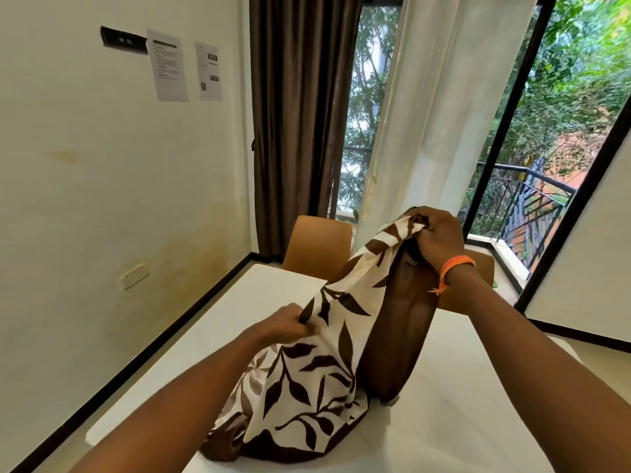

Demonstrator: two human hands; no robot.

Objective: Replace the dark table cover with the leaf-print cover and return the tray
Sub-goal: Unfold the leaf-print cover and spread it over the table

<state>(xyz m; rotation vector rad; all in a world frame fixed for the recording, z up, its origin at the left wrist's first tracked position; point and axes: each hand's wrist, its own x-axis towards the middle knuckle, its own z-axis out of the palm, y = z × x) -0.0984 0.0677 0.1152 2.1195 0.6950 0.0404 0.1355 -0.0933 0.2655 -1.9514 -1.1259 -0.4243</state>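
Observation:
The leaf-print cover (pixel 307 380), cream with brown leaves, hangs bunched above the white table (pixel 478 387), and its lower folds lie on the tabletop. My right hand (pixel 433 237) grips the cover's top end high above the table. A dark brown glossy tray (pixel 399 329) stands on edge right behind the cloth; its top is under that same hand and its lower rim rests on the table. My left hand (pixel 290 324) pinches the cover's left edge lower down. No dark cover is visible on the table.
Two tan chairs (pixel 317 247) stand at the table's far side. A cream wall runs along the left. Behind are brown curtains (pixel 300 124), a sheer white curtain and an open balcony door with a black railing (pixel 519 196).

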